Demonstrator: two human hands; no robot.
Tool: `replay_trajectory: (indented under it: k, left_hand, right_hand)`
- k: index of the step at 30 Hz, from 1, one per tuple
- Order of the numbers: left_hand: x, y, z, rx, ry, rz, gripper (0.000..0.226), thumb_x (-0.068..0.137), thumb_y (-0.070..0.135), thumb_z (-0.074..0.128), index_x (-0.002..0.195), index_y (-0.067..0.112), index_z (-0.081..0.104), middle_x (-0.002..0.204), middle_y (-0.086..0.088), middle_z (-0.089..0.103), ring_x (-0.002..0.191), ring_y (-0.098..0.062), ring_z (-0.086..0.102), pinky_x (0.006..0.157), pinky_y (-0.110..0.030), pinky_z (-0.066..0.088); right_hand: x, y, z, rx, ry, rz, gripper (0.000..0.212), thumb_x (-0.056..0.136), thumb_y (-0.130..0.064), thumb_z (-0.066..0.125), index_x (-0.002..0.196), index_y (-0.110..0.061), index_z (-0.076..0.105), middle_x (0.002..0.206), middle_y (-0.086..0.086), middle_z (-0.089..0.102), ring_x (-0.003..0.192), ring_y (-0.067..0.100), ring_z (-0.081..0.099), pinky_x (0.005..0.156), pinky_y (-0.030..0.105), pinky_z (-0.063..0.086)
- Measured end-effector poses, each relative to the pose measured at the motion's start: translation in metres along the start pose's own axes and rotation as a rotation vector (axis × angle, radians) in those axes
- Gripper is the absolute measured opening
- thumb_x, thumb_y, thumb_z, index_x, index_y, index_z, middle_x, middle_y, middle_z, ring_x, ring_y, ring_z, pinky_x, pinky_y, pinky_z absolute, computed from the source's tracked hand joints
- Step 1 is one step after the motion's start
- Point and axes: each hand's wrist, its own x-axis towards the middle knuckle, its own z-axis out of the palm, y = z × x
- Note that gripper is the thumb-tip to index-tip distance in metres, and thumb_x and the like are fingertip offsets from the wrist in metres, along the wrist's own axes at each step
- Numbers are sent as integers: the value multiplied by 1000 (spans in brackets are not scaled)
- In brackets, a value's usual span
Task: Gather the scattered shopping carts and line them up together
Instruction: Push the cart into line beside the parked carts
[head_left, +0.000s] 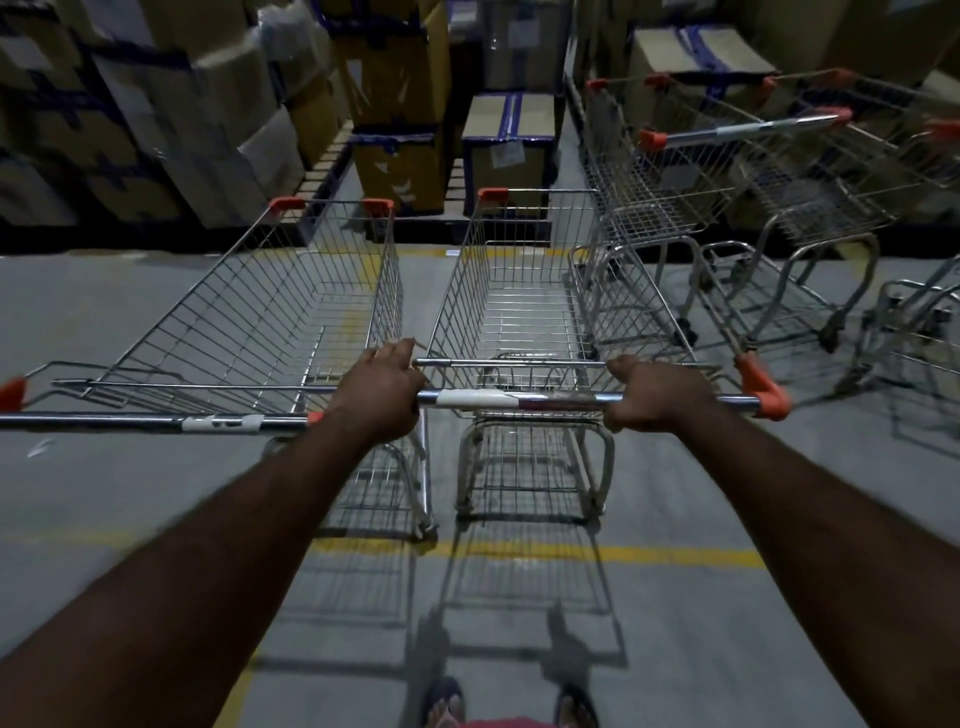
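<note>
A wire shopping cart (519, 312) with orange corner caps stands straight ahead of me. My left hand (382, 395) grips the left end of its metal handle bar (519, 399), and my right hand (654, 392) grips the bar near its right end. A second cart (260, 322) stands close beside it on the left, roughly parallel, its handle bar (156, 422) running off the left edge. Two more carts (675, 171) (841, 171) stand at the right, angled differently and blurred.
Stacked cardboard boxes (156, 114) on pallets fill the back and left. More boxes (506, 145) sit just beyond the carts' fronts. Yellow lines (675, 555) mark the grey concrete floor. My sandalled feet (509, 706) show at the bottom edge.
</note>
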Motion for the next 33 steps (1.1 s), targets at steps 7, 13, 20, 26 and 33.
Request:
replay_trajectory:
  k: [7, 13, 20, 26, 33]
  left_hand:
    - [-23, 10, 2, -18, 24, -80, 33, 91, 27, 60, 123, 18, 64, 159, -17, 31, 138, -35, 40, 112, -46, 33]
    - [-36, 12, 0, 14, 18, -84, 31, 93, 27, 59, 122, 20, 65, 159, -16, 32, 137, -34, 42, 115, -48, 29]
    - [-48, 11, 3, 14, 30, -80, 31, 91, 26, 62, 122, 23, 66, 158, -17, 33, 136, -35, 43, 117, -51, 27]
    - [-56, 13, -1, 52, 22, -91, 32, 90, 25, 63, 122, 23, 67, 156, -15, 37, 130, -35, 48, 112, -49, 33]
    - [-58, 12, -6, 72, -20, -73, 35, 92, 22, 63, 127, 19, 63, 157, -18, 34, 135, -37, 45, 114, -52, 32]
  right_hand:
    - [-15, -4, 8, -26, -4, 11, 96, 74, -51, 70, 157, -28, 30, 164, -1, 32, 139, 28, 46, 104, 41, 42]
    - [-26, -8, 16, -5, -12, 28, 102, 69, -53, 71, 158, -29, 28, 164, -1, 31, 139, 29, 46, 105, 42, 43]
    - [-39, -15, 25, 19, -10, 60, 103, 68, -51, 72, 158, -30, 27, 161, -1, 36, 137, 28, 47, 103, 41, 44]
    - [-45, -19, 29, 39, -13, 79, 102, 66, -51, 72, 157, -30, 29, 161, -1, 37, 137, 29, 47, 103, 41, 44]
    - [-50, -24, 29, 27, -14, 77, 100, 71, -47, 72, 158, -30, 26, 165, -4, 28, 141, 28, 42, 107, 44, 41]
